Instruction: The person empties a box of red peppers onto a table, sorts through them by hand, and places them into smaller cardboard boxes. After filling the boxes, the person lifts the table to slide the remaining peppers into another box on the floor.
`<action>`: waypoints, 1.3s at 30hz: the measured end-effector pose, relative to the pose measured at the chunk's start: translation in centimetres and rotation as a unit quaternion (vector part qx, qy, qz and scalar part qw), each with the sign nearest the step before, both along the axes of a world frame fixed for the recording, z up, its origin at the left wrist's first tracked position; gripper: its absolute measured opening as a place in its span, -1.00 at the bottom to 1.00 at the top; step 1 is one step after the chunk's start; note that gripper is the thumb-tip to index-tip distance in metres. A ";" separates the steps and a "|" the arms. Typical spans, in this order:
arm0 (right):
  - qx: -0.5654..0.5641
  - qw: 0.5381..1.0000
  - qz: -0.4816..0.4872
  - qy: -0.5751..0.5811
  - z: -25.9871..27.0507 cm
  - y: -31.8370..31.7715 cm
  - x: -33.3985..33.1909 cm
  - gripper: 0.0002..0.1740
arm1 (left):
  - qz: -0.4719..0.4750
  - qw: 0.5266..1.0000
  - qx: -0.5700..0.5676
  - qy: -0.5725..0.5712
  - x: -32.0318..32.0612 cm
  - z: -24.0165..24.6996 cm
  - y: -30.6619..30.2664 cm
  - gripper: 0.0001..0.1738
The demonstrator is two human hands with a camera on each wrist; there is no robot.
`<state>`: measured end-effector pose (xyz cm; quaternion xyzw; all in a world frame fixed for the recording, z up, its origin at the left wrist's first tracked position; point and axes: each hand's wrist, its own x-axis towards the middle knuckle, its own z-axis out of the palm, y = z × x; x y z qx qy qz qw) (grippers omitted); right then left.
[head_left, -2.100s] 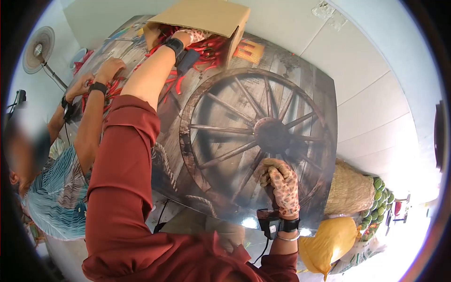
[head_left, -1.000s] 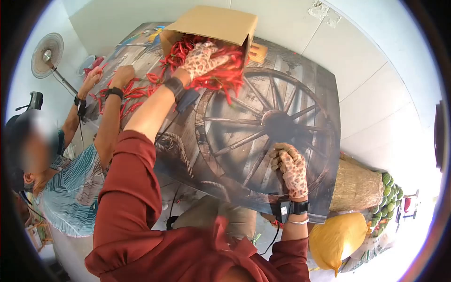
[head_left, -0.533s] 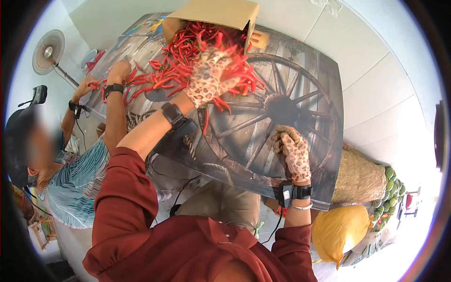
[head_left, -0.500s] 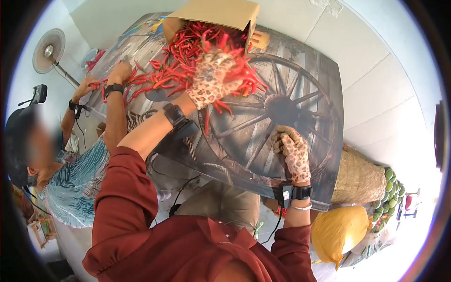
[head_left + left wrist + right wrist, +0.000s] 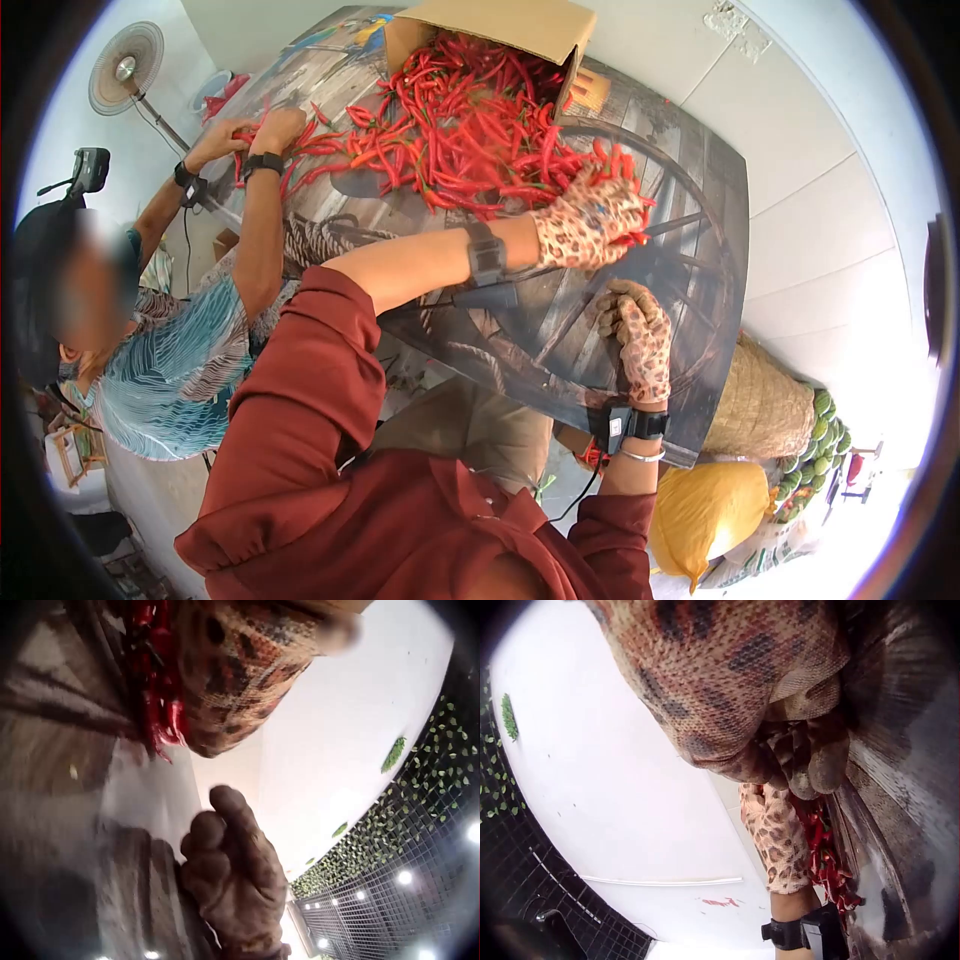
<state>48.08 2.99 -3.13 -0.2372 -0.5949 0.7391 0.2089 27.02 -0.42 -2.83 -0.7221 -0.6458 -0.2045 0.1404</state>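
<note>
A heap of red chillies [image 5: 470,130] spills out of a tipped cardboard box [image 5: 500,20] onto a table [image 5: 700,200] printed with a wagon wheel. My left hand [image 5: 590,215], in a leopard-print glove, lies at the heap's near right edge, fingers curled over a bunch of chillies [image 5: 161,712]. Just below it my gloved right hand [image 5: 635,325] rests on the table as a fist, holding nothing. The left wrist view shows the left hand [image 5: 240,667] above the right fist [image 5: 232,877]. The right wrist view has the right hand [image 5: 735,682] up close, the left hand [image 5: 780,840] beyond.
A second person at the left has both hands [image 5: 250,135] among chillies at the table's far left. A fan [image 5: 125,68] stands behind them. Right of the table are a woven basket [image 5: 760,405], a yellow sack [image 5: 715,515] and green fruits [image 5: 815,440] on the floor.
My left hand has dragged chillies out of the box, across the table toward the right fist, spreading a wide heap. The right fist has stayed put.
</note>
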 end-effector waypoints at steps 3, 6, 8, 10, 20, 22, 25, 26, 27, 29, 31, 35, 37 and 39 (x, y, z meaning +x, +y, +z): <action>-0.003 1.000 0.003 -0.003 -0.4 0.3 0.0 -0.68 | -0.004 0.999 -0.053 0.007 1.9 1.0 -1.5 -0.34; 0.014 1.000 0.001 0.018 -0.8 0.4 0.1 -0.67 | -0.028 0.997 -0.061 -0.044 1.4 1.6 -2.6 -0.30; 0.028 1.000 0.004 0.005 -1.1 0.8 0.2 -0.66 | -0.038 0.997 -0.006 -0.072 0.8 2.6 -4.5 -0.34; 0.078 0.997 0.014 -0.019 -1.0 1.0 0.3 -0.67 | 0.053 0.998 -0.007 -0.029 -1.0 3.3 -6.2 -0.40; -0.005 0.998 0.034 0.046 -0.6 0.8 0.4 -0.67 | 0.229 0.972 -0.043 -0.025 -11.9 -0.9 -7.5 -0.40; -0.002 0.999 0.031 0.037 -0.8 0.7 0.5 -0.67 | 0.218 0.975 -0.004 -0.039 -14.6 -1.7 -6.2 -0.42; -0.011 0.998 0.034 0.051 -1.0 0.7 0.3 -0.67 | 0.215 0.974 -0.007 -0.074 -17.2 -1.1 -4.4 -0.42; -0.019 0.998 0.031 0.050 -1.0 0.7 0.3 -0.67 | 0.231 0.970 0.003 -0.083 -17.6 -1.3 -4.0 -0.38; -0.026 0.998 0.027 0.050 -1.0 0.7 0.3 -0.67 | 0.245 0.965 0.012 -0.091 -17.6 -1.2 -3.9 -0.34; -0.021 0.998 0.028 0.044 -0.7 0.6 0.3 -0.68 | 0.247 0.965 0.019 -0.082 -17.0 -1.4 -4.4 -0.30; -0.016 0.999 0.026 0.040 -0.8 0.8 0.3 -0.68 | 0.226 0.971 -0.001 -0.073 -16.2 -1.5 -5.2 -0.30; 0.005 0.998 0.044 0.053 -0.8 0.9 0.4 -0.68 | 0.212 0.972 -0.068 -0.078 -12.2 -0.4 -7.8 -0.37; -0.001 0.997 0.050 0.063 -0.8 0.8 0.3 -0.68 | 0.218 0.972 -0.055 -0.061 -12.1 -1.3 -8.7 -0.38; -0.051 0.994 0.058 0.079 -1.0 1.0 0.5 -0.67 | 0.222 0.973 -0.020 -0.058 -11.9 -1.8 -9.5 -0.41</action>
